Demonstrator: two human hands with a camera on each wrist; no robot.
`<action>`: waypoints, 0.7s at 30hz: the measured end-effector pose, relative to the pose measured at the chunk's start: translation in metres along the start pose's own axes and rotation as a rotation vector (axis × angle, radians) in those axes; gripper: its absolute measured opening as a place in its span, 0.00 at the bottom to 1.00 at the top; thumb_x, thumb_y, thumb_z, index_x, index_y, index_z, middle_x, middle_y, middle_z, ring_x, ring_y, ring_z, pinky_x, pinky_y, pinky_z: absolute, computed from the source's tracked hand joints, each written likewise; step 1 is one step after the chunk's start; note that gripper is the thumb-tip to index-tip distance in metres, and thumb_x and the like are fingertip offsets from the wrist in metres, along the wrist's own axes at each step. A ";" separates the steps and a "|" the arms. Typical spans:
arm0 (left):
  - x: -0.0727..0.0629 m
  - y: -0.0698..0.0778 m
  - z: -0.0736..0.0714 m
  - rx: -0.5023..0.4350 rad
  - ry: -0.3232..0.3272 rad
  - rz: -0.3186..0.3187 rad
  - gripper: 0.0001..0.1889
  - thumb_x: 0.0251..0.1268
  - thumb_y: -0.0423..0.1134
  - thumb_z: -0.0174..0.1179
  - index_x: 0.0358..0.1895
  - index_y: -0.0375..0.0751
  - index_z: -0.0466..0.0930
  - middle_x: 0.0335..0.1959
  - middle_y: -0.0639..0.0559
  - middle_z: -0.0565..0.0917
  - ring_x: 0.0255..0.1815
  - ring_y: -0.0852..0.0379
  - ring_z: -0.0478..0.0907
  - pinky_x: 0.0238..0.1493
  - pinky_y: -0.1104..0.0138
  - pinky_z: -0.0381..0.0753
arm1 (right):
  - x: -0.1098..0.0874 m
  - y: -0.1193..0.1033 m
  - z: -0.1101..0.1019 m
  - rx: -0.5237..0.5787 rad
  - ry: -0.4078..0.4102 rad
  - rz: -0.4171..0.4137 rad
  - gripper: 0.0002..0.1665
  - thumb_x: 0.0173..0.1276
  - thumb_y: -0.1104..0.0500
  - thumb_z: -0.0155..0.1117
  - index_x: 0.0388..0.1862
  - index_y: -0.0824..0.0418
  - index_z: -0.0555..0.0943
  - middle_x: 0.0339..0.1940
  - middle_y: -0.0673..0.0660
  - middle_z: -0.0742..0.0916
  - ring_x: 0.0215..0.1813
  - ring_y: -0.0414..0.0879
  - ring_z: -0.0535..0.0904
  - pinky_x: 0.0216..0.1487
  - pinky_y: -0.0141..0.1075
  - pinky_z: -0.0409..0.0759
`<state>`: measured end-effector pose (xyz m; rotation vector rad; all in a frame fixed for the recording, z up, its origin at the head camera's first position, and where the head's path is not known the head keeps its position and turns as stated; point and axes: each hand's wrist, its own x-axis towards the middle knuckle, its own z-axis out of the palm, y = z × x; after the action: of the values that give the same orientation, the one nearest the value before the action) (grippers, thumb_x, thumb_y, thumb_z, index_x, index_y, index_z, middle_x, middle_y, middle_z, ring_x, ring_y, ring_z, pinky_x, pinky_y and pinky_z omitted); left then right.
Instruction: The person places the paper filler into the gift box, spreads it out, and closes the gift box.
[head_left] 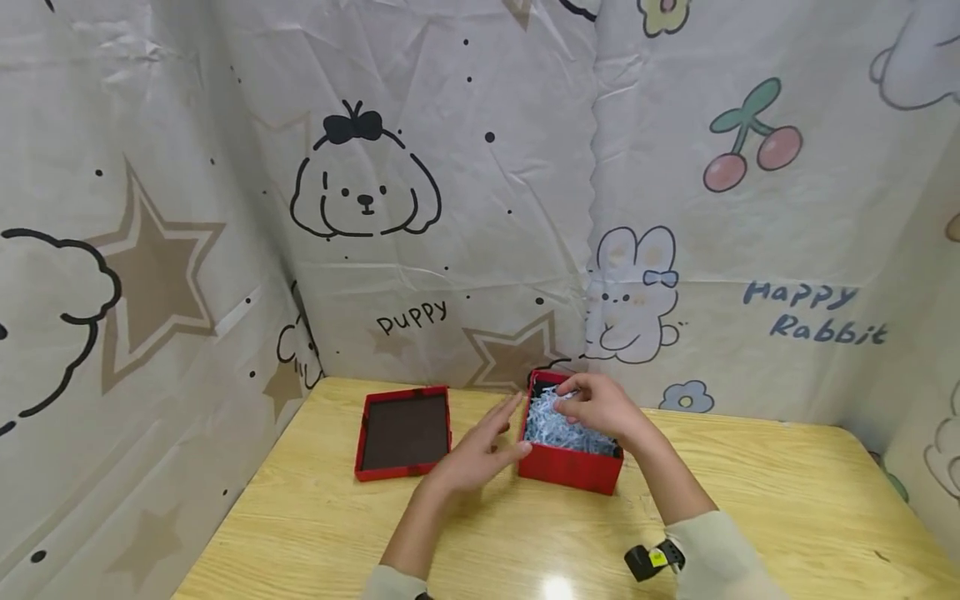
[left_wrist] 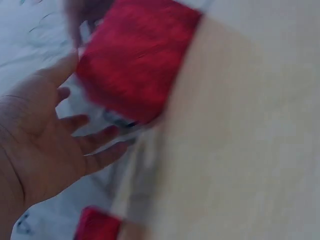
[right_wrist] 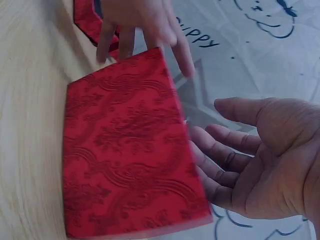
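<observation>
A red box (head_left: 570, 472) without its lid stands on the table, filled with pale blue shredded paper (head_left: 551, 427). Embossed scroll patterns cover its side in the right wrist view. My left hand (head_left: 474, 457) is spread at the box's left side, thumb at the near corner; the left wrist view shows its fingers loose and apart. Over the shredded paper is my right hand (head_left: 600, 406), fingers lightly bent. In the right wrist view its fingertips (right_wrist: 200, 137) pass behind the box's edge, thumb apart from them, with nothing seen in its grasp.
To the left, the red lid (head_left: 405, 433) lies with its dark brown inside facing up. A printed cloth (head_left: 450, 275) with cartoon drawings hangs behind and beside the wooden table (head_left: 300, 533). A black strap device (head_left: 651, 562) is on the right wrist.
</observation>
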<state>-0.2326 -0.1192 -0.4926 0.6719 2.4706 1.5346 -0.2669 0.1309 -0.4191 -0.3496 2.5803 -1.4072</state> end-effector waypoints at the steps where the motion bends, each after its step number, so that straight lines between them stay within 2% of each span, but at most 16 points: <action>1: -0.004 0.000 -0.010 0.017 0.002 -0.008 0.39 0.81 0.54 0.58 0.87 0.68 0.48 0.88 0.52 0.51 0.81 0.36 0.64 0.76 0.42 0.70 | -0.002 -0.001 -0.002 -0.001 0.004 -0.006 0.17 0.73 0.61 0.70 0.55 0.72 0.82 0.38 0.65 0.90 0.39 0.56 0.87 0.40 0.43 0.86; 3: -0.015 0.001 -0.031 0.053 0.022 -0.037 0.38 0.82 0.54 0.58 0.87 0.67 0.49 0.87 0.51 0.53 0.81 0.36 0.62 0.77 0.41 0.67 | -0.005 -0.003 -0.004 -0.010 0.021 -0.014 0.17 0.75 0.60 0.69 0.55 0.71 0.83 0.40 0.64 0.90 0.40 0.56 0.86 0.39 0.42 0.85; 5: -0.027 -0.001 -0.054 0.110 0.057 -0.070 0.37 0.83 0.52 0.57 0.87 0.60 0.52 0.86 0.48 0.56 0.82 0.37 0.60 0.78 0.41 0.64 | -0.009 -0.004 -0.004 -0.027 0.055 -0.025 0.16 0.75 0.60 0.68 0.55 0.70 0.83 0.43 0.64 0.89 0.43 0.56 0.85 0.41 0.41 0.84; 7: -0.041 -0.006 -0.077 0.160 0.107 -0.115 0.36 0.84 0.51 0.56 0.87 0.53 0.53 0.86 0.46 0.57 0.84 0.38 0.57 0.80 0.40 0.61 | -0.013 -0.006 -0.001 -0.038 0.088 -0.043 0.17 0.77 0.59 0.67 0.57 0.70 0.83 0.50 0.65 0.88 0.50 0.59 0.84 0.49 0.45 0.86; 9: -0.054 -0.015 -0.098 0.163 0.176 -0.168 0.35 0.86 0.49 0.53 0.87 0.49 0.51 0.87 0.43 0.54 0.86 0.38 0.51 0.82 0.39 0.55 | -0.016 -0.010 0.005 -0.029 0.111 -0.046 0.21 0.77 0.58 0.67 0.62 0.69 0.81 0.59 0.66 0.86 0.60 0.62 0.82 0.60 0.51 0.84; 12: -0.075 -0.033 -0.125 0.085 0.286 -0.273 0.35 0.88 0.48 0.49 0.88 0.51 0.46 0.88 0.42 0.47 0.87 0.35 0.43 0.82 0.37 0.50 | -0.020 -0.018 0.019 0.021 0.119 -0.057 0.26 0.78 0.57 0.66 0.70 0.67 0.77 0.71 0.68 0.79 0.74 0.66 0.74 0.72 0.59 0.76; 15: -0.094 -0.049 -0.142 0.007 0.353 -0.371 0.34 0.89 0.46 0.46 0.88 0.48 0.43 0.88 0.39 0.45 0.86 0.32 0.42 0.82 0.36 0.50 | -0.023 -0.023 0.038 0.094 0.110 -0.079 0.29 0.77 0.58 0.67 0.73 0.66 0.75 0.75 0.68 0.77 0.77 0.65 0.71 0.73 0.59 0.74; 19: -0.110 -0.062 -0.153 -0.030 0.340 -0.445 0.33 0.90 0.42 0.43 0.87 0.36 0.43 0.86 0.33 0.48 0.85 0.31 0.47 0.81 0.37 0.53 | -0.023 -0.023 0.064 0.180 0.095 -0.145 0.28 0.77 0.61 0.66 0.72 0.69 0.76 0.72 0.68 0.80 0.75 0.64 0.75 0.70 0.55 0.78; 21: -0.114 -0.065 -0.155 -0.063 0.336 -0.458 0.33 0.90 0.41 0.44 0.86 0.31 0.45 0.85 0.30 0.52 0.83 0.31 0.55 0.80 0.39 0.58 | -0.023 -0.023 0.076 0.217 0.095 -0.179 0.27 0.77 0.63 0.66 0.71 0.71 0.76 0.71 0.68 0.80 0.74 0.64 0.76 0.69 0.53 0.79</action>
<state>-0.2060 -0.3207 -0.4897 -0.1761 2.5393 1.6237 -0.2220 0.0643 -0.4390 -0.5016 2.4874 -1.7867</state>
